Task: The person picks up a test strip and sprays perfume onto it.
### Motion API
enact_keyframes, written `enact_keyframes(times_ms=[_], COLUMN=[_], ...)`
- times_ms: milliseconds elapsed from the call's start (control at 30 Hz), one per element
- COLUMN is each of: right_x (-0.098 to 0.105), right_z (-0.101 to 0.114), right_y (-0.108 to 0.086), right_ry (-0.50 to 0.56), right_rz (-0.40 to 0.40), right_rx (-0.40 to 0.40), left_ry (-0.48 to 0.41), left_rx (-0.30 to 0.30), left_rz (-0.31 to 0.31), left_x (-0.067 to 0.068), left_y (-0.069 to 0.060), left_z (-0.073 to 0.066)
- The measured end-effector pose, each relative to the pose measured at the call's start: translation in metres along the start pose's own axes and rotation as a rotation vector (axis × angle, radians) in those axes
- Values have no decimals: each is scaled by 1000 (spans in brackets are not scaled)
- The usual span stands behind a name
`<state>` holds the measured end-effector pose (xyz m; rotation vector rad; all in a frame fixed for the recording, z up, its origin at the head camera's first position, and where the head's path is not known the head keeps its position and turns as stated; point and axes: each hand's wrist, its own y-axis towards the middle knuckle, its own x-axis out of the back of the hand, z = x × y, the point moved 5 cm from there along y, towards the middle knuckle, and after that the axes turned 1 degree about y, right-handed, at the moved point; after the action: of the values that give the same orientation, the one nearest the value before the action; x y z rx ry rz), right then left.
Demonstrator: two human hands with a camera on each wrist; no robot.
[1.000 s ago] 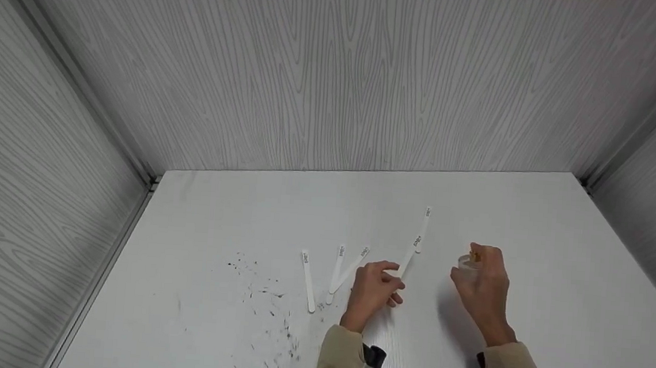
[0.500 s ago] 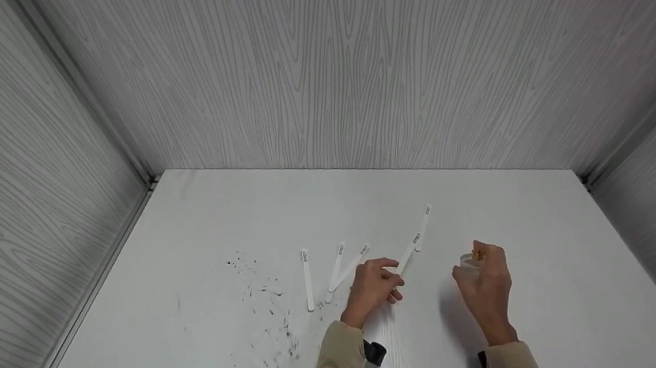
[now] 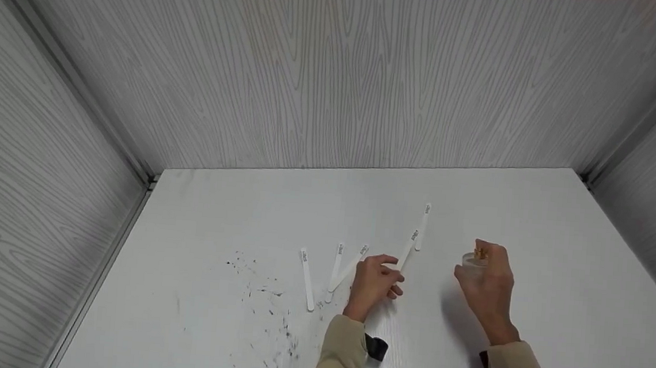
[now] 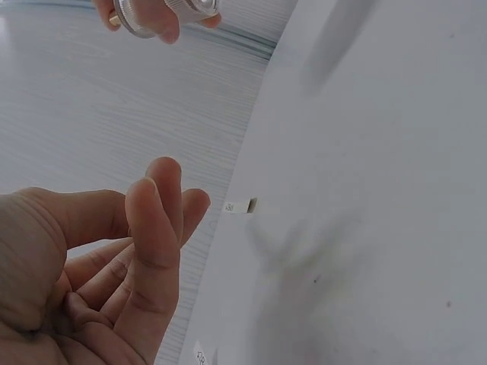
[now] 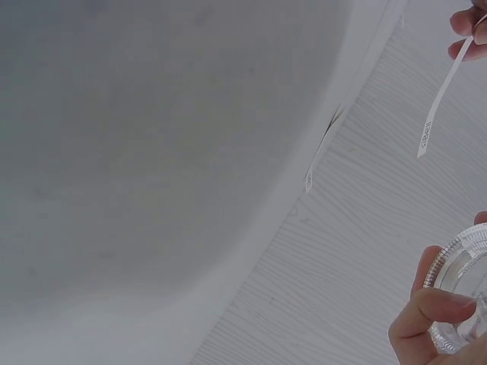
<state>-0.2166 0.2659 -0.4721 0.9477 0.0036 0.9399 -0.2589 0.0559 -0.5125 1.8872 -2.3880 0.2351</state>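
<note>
Between thumb and fingers, my left hand point(image 3: 373, 284) pinches a narrow white paper strip point(image 3: 408, 254) with small print at its far end. In the right wrist view, that held strip point(image 5: 443, 95) slants away from the fingertips, clear of the table. My right hand point(image 3: 489, 287) holds a clear, round glass perfume bottle point(image 3: 471, 262) above the table, its gold-coloured top point(image 3: 480, 253) under the index finger. The ridged glass of the bottle point(image 5: 445, 274) shows in the right wrist view. A gap separates strip and bottle.
Two printed white strips point(image 3: 337, 265) lie overlapping left of my left hand. Another strip point(image 3: 307, 281) lies further left, and one more point(image 3: 423, 228) lies beyond the held strip. Dark marks point(image 3: 273, 313) spot the white table point(image 3: 216, 211), which has a grey wood-grain wall point(image 3: 335, 80) behind it.
The held strip has shifted slightly left at its printed end. My right hand and the bottle have moved slightly up and right in the head view. Both grips look the same.
</note>
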Motion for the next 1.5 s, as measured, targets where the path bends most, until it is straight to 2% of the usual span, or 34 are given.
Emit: enact_keyframes(times_ms=[233, 467, 833, 1000, 1200, 1500], right_x=[1, 3, 3, 2, 2, 3], right_z=[-1, -3, -3, -3, -4, -6], right_y=[-1, -2, 0, 1, 3, 3], right_ry=[19, 7, 41, 43, 30, 15], right_rz=[10, 6, 15, 18, 21, 29], right_rx=[-27, -18, -34, -39, -37, -48], left_ry=[-2, -40, -83, -71, -60, 13], left_rx=[18, 48, 60, 62, 92, 137], left_rz=[-9, -25, -38, -39, -34, -62], left_x=[-1, -2, -1, -1, -4, -6], left_y=[6, 13, 25, 31, 39, 50], left_z=[0, 3, 7, 8, 10, 13])
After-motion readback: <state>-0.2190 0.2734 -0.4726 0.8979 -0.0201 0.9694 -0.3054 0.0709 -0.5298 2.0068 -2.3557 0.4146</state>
